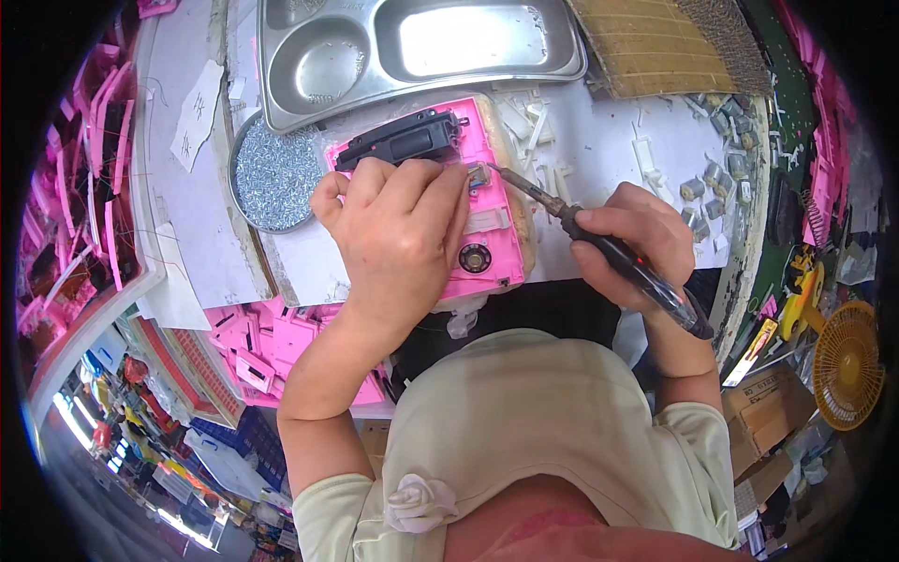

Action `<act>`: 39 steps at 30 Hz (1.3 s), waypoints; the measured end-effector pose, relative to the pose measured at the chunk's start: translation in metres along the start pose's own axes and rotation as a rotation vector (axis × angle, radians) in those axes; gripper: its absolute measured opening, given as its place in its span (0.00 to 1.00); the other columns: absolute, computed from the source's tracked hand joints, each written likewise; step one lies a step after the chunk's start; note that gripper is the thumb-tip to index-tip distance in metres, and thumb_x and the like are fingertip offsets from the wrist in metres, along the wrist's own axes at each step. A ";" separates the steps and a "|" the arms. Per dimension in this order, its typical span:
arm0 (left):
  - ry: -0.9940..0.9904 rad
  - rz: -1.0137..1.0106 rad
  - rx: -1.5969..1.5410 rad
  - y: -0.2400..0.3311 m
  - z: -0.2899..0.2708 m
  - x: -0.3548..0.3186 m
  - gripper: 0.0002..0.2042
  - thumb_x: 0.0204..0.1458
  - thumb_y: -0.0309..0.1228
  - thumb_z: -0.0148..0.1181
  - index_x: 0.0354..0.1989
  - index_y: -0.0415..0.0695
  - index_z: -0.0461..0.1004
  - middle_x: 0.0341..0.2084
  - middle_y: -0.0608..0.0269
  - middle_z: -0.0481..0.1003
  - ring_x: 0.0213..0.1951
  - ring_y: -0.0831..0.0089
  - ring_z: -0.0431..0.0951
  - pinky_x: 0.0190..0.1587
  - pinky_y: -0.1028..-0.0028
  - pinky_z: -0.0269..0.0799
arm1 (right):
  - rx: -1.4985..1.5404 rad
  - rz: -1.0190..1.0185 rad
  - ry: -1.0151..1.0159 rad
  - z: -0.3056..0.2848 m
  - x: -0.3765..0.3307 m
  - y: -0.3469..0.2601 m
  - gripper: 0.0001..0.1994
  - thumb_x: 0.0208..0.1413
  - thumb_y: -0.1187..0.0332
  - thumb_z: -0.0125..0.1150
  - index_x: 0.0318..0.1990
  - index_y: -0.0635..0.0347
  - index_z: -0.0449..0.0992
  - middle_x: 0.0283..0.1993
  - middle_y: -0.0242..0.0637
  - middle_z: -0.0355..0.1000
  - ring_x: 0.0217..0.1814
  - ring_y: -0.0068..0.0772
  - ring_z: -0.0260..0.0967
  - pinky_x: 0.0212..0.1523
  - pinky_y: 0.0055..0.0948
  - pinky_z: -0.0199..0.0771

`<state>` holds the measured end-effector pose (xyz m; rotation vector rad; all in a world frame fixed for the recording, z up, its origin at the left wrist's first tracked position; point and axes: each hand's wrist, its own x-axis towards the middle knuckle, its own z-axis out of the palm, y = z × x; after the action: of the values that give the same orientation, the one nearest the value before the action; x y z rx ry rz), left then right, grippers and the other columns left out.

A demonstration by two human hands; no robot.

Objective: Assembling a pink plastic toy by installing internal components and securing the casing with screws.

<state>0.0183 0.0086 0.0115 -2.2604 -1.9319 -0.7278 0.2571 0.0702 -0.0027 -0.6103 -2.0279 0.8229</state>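
My right hand (646, 234) grips a soldering iron (623, 258) by its dark handle. Its thin metal tip points left, at a small metal part (478, 176) on a pink plastic housing (506, 253). Over the left side of the housing, my left hand (398, 220) is closed, its fingertips next to that metal part. What they pinch, if anything, is hidden. A black plastic block (403, 138) lies across the housing's far end, just beyond my left fingers. Nearer me, a round black piece (475, 258) sits in the housing, below a pale rectangular piece (485, 221).
A round dish of small silvery screws (276, 173) is at left, under the edge of a steel compartment tray (375, 94). Small motors (716, 178) and white plastic bits (552, 178) lie to the right. Cardboard (646, 47) lies far right; pink parts (281, 342) are piled near left.
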 end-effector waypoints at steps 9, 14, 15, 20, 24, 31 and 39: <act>0.008 -0.013 -0.010 0.000 0.001 -0.001 0.07 0.46 0.32 0.72 0.34 0.52 0.84 0.29 0.76 0.76 0.33 0.73 0.71 0.47 0.63 0.53 | 0.001 -0.026 -0.025 0.001 0.001 0.000 0.19 0.39 0.79 0.76 0.43 0.62 0.80 0.23 0.34 0.72 0.19 0.32 0.66 0.20 0.29 0.64; 0.003 -0.005 -0.001 0.000 0.000 0.000 0.07 0.46 0.32 0.72 0.34 0.52 0.84 0.29 0.75 0.76 0.33 0.73 0.71 0.47 0.63 0.53 | 0.022 -0.025 0.017 -0.001 0.001 0.000 0.20 0.38 0.79 0.76 0.43 0.63 0.80 0.22 0.34 0.71 0.19 0.32 0.66 0.20 0.28 0.63; -0.015 -0.012 0.004 0.000 -0.001 0.000 0.08 0.46 0.31 0.73 0.36 0.52 0.84 0.30 0.75 0.76 0.33 0.73 0.71 0.48 0.64 0.54 | 0.018 -0.024 0.016 -0.002 0.001 0.001 0.20 0.38 0.80 0.76 0.43 0.63 0.80 0.22 0.34 0.71 0.19 0.32 0.66 0.20 0.28 0.63; -0.048 -0.021 0.016 0.002 -0.005 0.001 0.10 0.46 0.29 0.74 0.38 0.53 0.85 0.31 0.75 0.78 0.34 0.73 0.72 0.49 0.66 0.55 | 0.011 -0.029 0.013 -0.001 0.000 0.000 0.20 0.39 0.80 0.76 0.43 0.63 0.80 0.23 0.34 0.72 0.19 0.31 0.66 0.20 0.28 0.63; -0.045 -0.019 0.017 0.001 -0.003 0.000 0.10 0.46 0.30 0.74 0.38 0.53 0.85 0.31 0.75 0.78 0.34 0.73 0.72 0.49 0.66 0.55 | 0.012 -0.034 0.016 -0.001 0.002 -0.001 0.19 0.39 0.80 0.76 0.43 0.63 0.80 0.23 0.34 0.72 0.19 0.31 0.66 0.20 0.28 0.63; 0.024 -0.023 -0.042 -0.005 -0.017 -0.008 0.15 0.46 0.33 0.74 0.43 0.49 0.82 0.37 0.67 0.78 0.39 0.69 0.75 0.52 0.63 0.56 | 0.009 -0.033 0.029 -0.006 0.004 -0.002 0.19 0.40 0.80 0.75 0.44 0.64 0.79 0.24 0.35 0.74 0.20 0.32 0.68 0.21 0.28 0.65; -0.202 -0.150 -0.008 -0.049 -0.047 -0.039 0.10 0.50 0.25 0.71 0.40 0.40 0.79 0.34 0.55 0.78 0.36 0.58 0.79 0.38 0.65 0.75 | 0.030 0.018 0.039 -0.007 0.004 -0.003 0.18 0.42 0.81 0.73 0.44 0.66 0.78 0.27 0.41 0.77 0.22 0.32 0.68 0.23 0.28 0.64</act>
<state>-0.0461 -0.0337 0.0257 -2.2926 -2.2113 -0.5401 0.2607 0.0735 0.0043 -0.6245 -1.9740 0.8441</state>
